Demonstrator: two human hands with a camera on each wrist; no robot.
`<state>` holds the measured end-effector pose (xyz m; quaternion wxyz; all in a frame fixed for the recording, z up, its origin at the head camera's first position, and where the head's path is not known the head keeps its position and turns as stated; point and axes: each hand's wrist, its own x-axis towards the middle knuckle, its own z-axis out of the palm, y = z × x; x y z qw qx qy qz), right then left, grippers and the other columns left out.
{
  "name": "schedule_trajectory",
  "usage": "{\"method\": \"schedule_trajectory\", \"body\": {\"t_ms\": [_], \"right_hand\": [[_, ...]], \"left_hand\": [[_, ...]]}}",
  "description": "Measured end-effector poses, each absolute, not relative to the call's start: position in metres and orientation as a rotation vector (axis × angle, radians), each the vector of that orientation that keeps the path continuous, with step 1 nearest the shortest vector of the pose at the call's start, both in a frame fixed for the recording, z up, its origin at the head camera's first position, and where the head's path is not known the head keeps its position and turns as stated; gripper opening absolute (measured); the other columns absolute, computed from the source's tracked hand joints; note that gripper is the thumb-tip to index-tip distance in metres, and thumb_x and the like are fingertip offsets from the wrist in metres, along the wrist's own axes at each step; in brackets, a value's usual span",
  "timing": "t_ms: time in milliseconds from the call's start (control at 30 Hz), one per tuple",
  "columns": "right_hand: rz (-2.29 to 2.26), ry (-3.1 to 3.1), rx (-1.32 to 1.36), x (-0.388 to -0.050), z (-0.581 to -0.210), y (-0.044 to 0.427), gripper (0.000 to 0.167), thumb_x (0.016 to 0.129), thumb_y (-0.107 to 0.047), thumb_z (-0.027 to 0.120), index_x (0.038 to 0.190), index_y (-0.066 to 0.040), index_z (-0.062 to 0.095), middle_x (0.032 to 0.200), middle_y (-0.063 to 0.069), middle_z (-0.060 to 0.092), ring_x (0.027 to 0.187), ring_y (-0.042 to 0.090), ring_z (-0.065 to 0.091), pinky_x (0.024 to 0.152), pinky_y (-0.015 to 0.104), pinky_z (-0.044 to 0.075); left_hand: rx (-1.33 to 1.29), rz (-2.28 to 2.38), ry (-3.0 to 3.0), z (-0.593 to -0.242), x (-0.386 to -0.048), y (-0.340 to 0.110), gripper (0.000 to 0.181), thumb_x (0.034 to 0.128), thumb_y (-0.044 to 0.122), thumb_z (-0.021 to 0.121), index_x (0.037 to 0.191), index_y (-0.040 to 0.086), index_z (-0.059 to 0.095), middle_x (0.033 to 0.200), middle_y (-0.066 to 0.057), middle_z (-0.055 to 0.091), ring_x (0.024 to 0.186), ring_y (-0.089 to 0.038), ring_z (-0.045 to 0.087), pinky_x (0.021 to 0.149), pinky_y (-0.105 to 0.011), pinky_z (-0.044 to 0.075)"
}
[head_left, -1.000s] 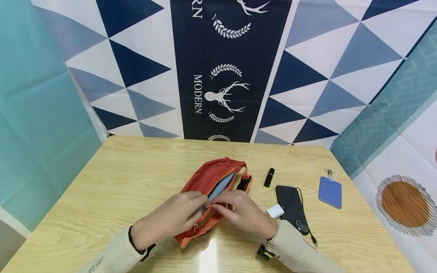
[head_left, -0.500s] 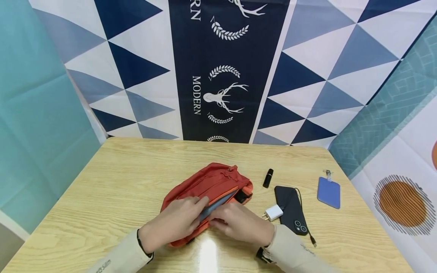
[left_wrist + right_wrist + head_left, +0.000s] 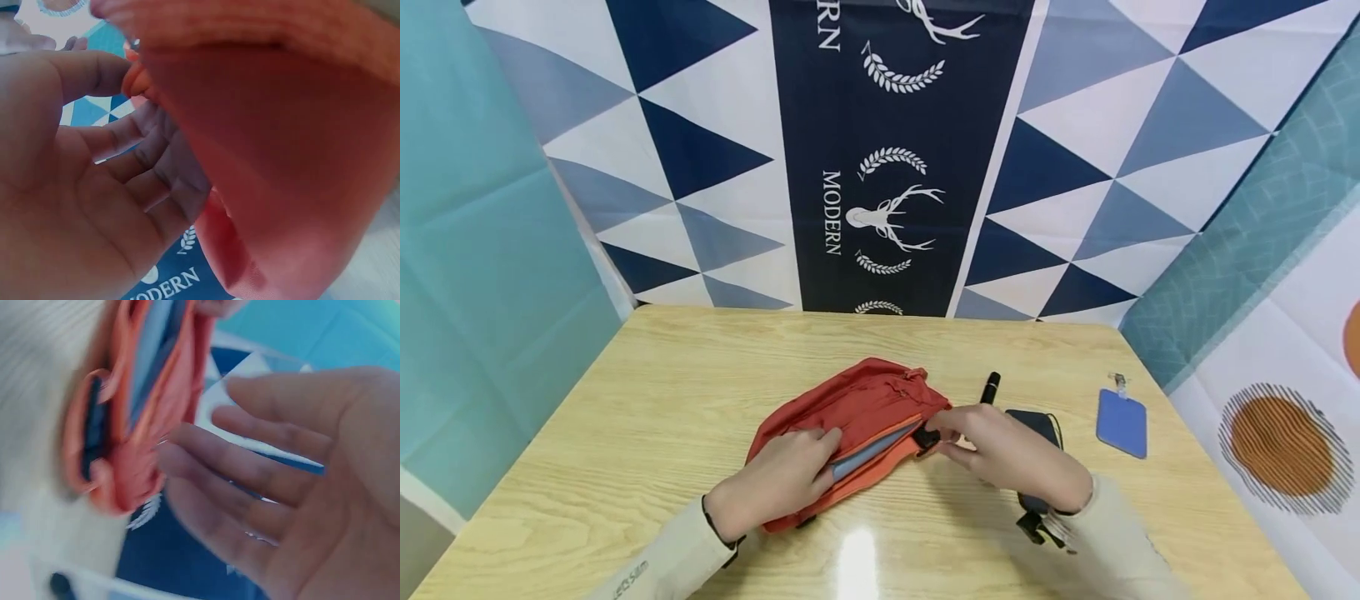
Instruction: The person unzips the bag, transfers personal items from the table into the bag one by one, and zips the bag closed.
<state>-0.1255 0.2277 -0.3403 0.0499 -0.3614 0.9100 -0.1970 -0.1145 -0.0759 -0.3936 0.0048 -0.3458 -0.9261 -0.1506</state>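
A red waist bag lies on the table, its orange-edged zip parted over a grey-blue lining. My left hand grips the bag's near left side, the thumb against the orange edge in the left wrist view and the other fingers against the red cloth. At the bag's right end, by the black buckle, is my right hand. In the right wrist view this hand has its fingers loosely extended beside the bag, holding nothing visible.
Behind the right hand stands out a black phone, partly covered by the forearm. A small black tube lies beyond that hand. Farther right is a blue badge holder with a clip. A patterned cloth backs the table.
The bag has turned and shifted left, its opening lower now. My right hand has moved from the opening to the bag's right end, covering the white charger; my left hand keeps its grip.
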Motion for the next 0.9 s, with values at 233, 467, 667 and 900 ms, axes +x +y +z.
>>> {"method": "schedule_trajectory", "body": {"t_ms": [233,467,667,900], "right_hand": [[-0.548,2.958,-0.871,-0.119,-0.364,0.262,0.022,0.097,-0.020,0.066,0.115,-0.007,0.071,0.110,0.003,0.070,0.101,0.021,0.066,0.082,0.041,0.055],[-0.511,3.021,-0.653,-0.128,-0.367,0.315,0.025,0.097,-0.016,0.065,0.117,-0.002,0.068,0.113,0.014,0.068,0.103,0.034,0.065,0.083,0.048,0.053],[-0.503,3.161,-0.485,-0.149,-0.371,0.366,0.028,0.097,-0.014,0.065,0.118,0.005,0.066,0.114,0.024,0.066,0.101,0.041,0.064,0.081,0.054,0.052],[-0.492,3.242,-0.226,-0.152,-0.402,0.434,0.029,0.094,-0.014,0.068,0.105,0.011,0.061,0.082,0.018,0.062,0.071,0.030,0.058,0.064,0.046,0.046]], "left_hand": [[-1.054,-0.524,-2.929,-0.395,-0.112,-0.078,0.019,0.0932,0.012,0.064,0.110,0.005,0.060,0.075,0.003,0.050,0.059,-0.007,0.046,0.049,-0.025,0.038],[-1.080,-0.560,-2.905,-0.397,-0.115,-0.072,0.017,0.0921,0.012,0.062,0.108,0.006,0.060,0.072,0.005,0.048,0.058,-0.008,0.044,0.051,-0.025,0.038],[-1.069,-0.549,-2.901,-0.397,-0.116,-0.072,0.023,0.0914,0.013,0.061,0.113,0.004,0.061,0.073,0.005,0.048,0.058,-0.008,0.044,0.052,-0.026,0.038],[-1.054,-0.549,-2.903,-0.399,-0.114,-0.070,0.034,0.0901,0.014,0.062,0.121,0.000,0.061,0.080,0.000,0.057,0.061,-0.009,0.046,0.053,-0.027,0.040]]}}
